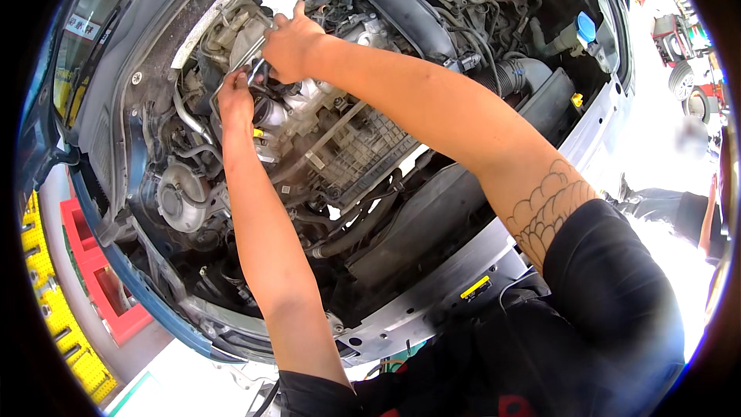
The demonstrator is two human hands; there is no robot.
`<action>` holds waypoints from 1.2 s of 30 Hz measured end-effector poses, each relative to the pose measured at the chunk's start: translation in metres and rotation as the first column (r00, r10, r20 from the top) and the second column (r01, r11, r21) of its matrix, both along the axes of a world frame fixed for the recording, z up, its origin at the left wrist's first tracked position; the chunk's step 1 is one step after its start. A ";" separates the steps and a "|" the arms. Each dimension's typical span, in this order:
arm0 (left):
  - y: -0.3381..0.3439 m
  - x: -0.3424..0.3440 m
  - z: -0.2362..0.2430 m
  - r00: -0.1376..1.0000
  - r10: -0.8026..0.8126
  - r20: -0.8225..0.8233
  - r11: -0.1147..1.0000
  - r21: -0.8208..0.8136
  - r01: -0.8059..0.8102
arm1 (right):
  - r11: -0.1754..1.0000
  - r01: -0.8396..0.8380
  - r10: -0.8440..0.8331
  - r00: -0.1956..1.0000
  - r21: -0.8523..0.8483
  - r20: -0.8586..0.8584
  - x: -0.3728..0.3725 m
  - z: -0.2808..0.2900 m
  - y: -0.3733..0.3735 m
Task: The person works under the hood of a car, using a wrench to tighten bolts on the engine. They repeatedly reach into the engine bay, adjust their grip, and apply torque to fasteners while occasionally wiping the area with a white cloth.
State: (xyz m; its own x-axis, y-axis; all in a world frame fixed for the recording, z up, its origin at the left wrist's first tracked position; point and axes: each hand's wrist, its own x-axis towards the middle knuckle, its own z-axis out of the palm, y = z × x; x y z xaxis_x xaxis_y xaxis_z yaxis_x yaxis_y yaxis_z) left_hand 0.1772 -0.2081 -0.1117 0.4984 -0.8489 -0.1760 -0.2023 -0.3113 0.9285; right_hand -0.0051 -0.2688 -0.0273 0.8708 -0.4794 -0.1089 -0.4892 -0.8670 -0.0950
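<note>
Both arms reach deep into an open car engine bay, toward the far side of the engine (343, 143). My left hand (236, 99) has its fingers closed near a thin shiny metal rod (255, 71); what they grip is partly hidden. Just to the right and farther in, my right hand (293, 48) is curled with its back toward me, hiding whatever lies under the palm. A white crumpled piece (282, 5), like cloth or paper, shows at its fingertips. Whether the hand holds it is unclear.
A round brake booster-like part (182, 197) sits to the left. A black duct (394, 0) crosses the far side. At right are a blue-capped reservoir (586, 29) and a ribbed hose (505, 77). The front crossmember (432, 309) lies near my body. Red bins (108, 286) stand left.
</note>
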 end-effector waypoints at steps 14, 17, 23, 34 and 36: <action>0.005 -0.016 0.014 0.999 0.024 0.028 0.999 0.030 -0.025 | 0.953 -0.231 0.246 0.968 0.197 -0.051 -0.009 -0.010 0.042; 0.003 0.006 0.003 0.999 0.004 0.040 0.999 0.042 -0.006 | 0.992 -0.033 0.034 0.999 0.119 -0.012 0.003 0.008 0.018; 0.002 -0.005 0.005 1.000 0.011 0.018 1.000 0.029 -0.012 | 0.963 -0.147 0.170 0.982 0.226 -0.087 -0.002 0.003 0.050; 0.004 0.010 0.004 0.997 -0.040 -0.063 0.999 0.029 0.042 | 0.913 -0.168 0.145 0.985 0.373 0.088 0.005 0.003 0.058; 0.007 -0.007 0.011 1.000 -0.021 -0.023 0.999 0.046 0.022 | 0.989 0.010 -0.009 1.000 0.145 -0.008 0.003 -0.004 0.021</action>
